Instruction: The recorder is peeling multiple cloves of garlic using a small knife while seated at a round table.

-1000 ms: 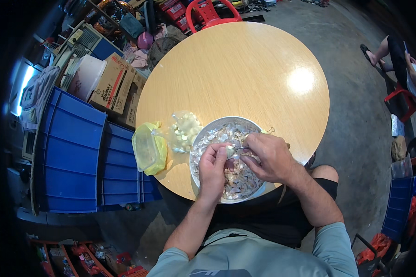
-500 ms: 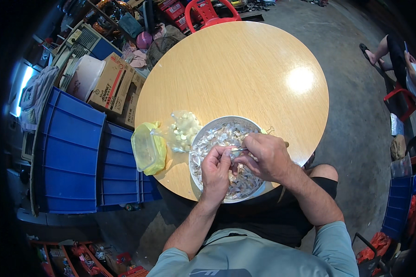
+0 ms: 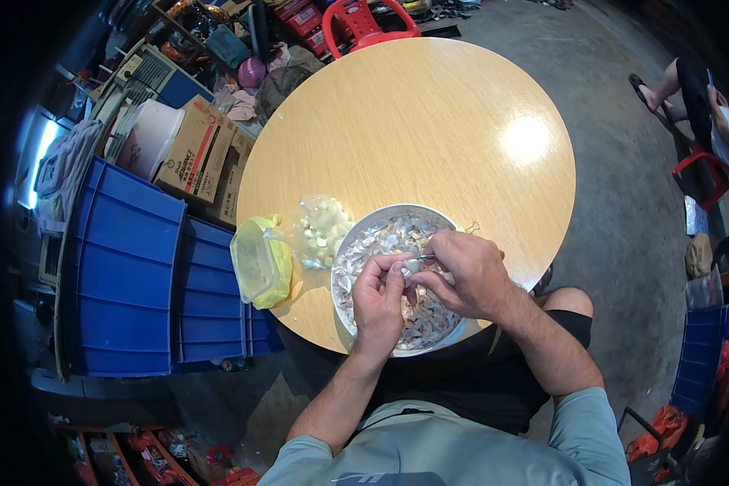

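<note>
Over a wide white bowl (image 3: 398, 206) full of papery garlic skins, my left hand (image 3: 378, 301) pinches a pale garlic clove (image 3: 411, 266). My right hand (image 3: 471, 274) grips a small knife (image 3: 426, 257), its blade against the clove; much of the handle is hidden by my fingers. Left of the bowl lies a clear plastic bag (image 3: 325, 227) of peeled cloves. Beside it is a clear plastic container (image 3: 259, 259) in a yellow bag.
The round wooden table (image 3: 405, 121) has a red chair (image 3: 364, 28) behind it. Blue crates (image 3: 121, 267) and cardboard boxes (image 3: 189, 147) line the left. On the right, a seated person (image 3: 697, 105) has legs stretched out; another blue crate (image 3: 697, 360) stands lower right.
Compared with a second ago, my left thumb has shifted slightly at the clove and more of the clove is covered. Both hands stay over the bowl.
</note>
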A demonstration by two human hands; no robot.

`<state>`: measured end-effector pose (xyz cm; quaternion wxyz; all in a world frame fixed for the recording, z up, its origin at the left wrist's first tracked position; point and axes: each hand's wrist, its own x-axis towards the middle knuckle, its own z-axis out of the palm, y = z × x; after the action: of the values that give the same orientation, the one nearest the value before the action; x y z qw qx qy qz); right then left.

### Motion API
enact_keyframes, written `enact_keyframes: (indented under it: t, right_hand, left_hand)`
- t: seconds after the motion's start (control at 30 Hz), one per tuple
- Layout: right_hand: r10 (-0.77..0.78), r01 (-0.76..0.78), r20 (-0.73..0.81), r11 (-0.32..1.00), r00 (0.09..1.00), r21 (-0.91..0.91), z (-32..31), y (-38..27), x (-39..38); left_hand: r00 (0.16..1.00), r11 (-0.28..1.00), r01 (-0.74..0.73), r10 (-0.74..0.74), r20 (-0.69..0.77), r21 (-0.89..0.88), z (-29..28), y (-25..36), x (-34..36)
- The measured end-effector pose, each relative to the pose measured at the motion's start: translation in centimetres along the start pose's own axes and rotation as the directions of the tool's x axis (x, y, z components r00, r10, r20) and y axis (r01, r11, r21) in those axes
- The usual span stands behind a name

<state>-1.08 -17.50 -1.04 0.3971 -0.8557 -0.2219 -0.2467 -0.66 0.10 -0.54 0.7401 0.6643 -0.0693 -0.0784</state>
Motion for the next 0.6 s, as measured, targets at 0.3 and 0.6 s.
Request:
enact_keyframes:
  t: [0.3,0.6]
  right_hand:
    - [0.057,-0.057,0.069,0.998,0.996,0.01,-0.31,-0.08,-0.03]
    - [0.011,-0.024,0.194,0.998,0.981,0.062,-0.97,-0.27,0.04]
  left_hand:
    - [0.995,0.983,-0.099,0.098,0.013,0.151,0.06,0.32,-0.05]
    - [0.993,0.981,0.101,-0.109,-0.04,-0.167,-0.26,-0.16,0.58]
